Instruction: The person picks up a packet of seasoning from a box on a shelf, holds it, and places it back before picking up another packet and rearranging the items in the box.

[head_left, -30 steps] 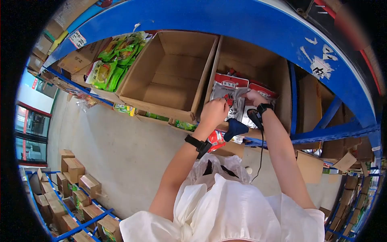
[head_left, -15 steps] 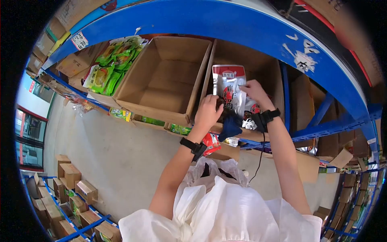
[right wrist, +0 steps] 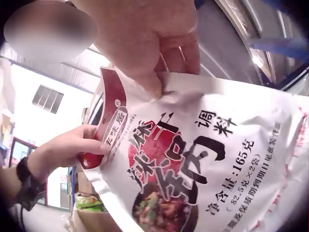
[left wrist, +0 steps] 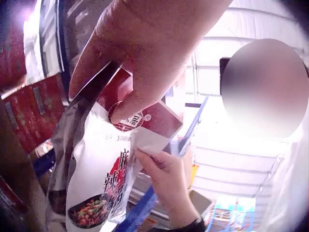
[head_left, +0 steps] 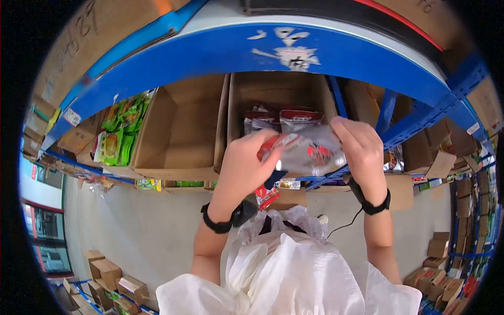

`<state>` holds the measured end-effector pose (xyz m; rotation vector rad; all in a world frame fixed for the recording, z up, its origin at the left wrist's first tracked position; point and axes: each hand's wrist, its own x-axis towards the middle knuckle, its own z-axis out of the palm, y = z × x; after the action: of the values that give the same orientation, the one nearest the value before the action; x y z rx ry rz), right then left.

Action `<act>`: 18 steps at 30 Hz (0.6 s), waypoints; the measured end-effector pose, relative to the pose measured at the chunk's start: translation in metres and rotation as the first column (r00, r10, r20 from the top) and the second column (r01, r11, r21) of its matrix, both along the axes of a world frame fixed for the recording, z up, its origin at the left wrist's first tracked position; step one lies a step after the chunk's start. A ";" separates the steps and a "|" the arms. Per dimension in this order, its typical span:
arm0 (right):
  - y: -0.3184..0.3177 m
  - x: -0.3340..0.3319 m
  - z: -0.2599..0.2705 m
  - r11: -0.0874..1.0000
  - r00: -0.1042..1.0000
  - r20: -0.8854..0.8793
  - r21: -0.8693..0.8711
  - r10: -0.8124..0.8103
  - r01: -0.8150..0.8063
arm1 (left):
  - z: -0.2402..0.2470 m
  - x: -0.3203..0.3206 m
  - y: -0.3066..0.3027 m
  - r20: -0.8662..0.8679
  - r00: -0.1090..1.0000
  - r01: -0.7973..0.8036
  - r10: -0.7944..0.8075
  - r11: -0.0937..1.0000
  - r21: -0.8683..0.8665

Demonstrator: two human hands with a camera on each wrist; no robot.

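Note:
A silver-white pouch [head_left: 315,153] with a red top band is held between both hands in front of the shelf, lying sideways in the head view. The left hand [head_left: 247,163] pinches its red end; the left wrist view shows that thumb on the red band of the pouch [left wrist: 96,164]. The right hand [head_left: 362,152] pinches one long edge, its thumb on the printed face of the pouch [right wrist: 178,159] in the right wrist view. Behind the hands, more red-topped pouches [head_left: 299,117] lie in a cardboard box [head_left: 278,84].
Left of that box stands an open, empty cardboard box [head_left: 184,126], then green packets [head_left: 118,139]. A blue shelf beam [head_left: 220,50] crosses above. Dark blue cloth [head_left: 275,179] and a red packet [head_left: 266,197] show below the hands. Cartons [head_left: 107,273] stand on shelving at lower left.
The pouch has come up out of the box towards the body and turned sideways. The left hand, earlier beside it, now grips its red end. The head view has shifted to the right.

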<state>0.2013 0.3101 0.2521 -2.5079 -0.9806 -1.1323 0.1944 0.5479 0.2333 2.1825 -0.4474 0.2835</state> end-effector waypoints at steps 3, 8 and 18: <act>-0.016 -0.031 -0.002 0.999 1.000 0.006 0.050 -0.007 0.006 | 0.004 -0.019 -0.012 -0.262 0.950 0.101 -0.173 0.959 -0.265; -0.041 -0.087 -0.014 0.991 0.990 -0.075 0.053 -0.118 0.122 | -0.020 -0.024 -0.026 -0.350 0.728 0.474 -0.590 0.801 -0.366; -0.115 -0.135 -0.026 0.903 0.915 -0.131 0.157 -0.381 0.399 | -0.019 -0.056 -0.131 -0.530 0.539 0.601 -0.655 0.739 -0.304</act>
<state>0.0663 0.1954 0.2264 -2.6447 -0.3326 -1.1260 0.1387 0.4167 0.2142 1.7320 -0.7878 -0.7881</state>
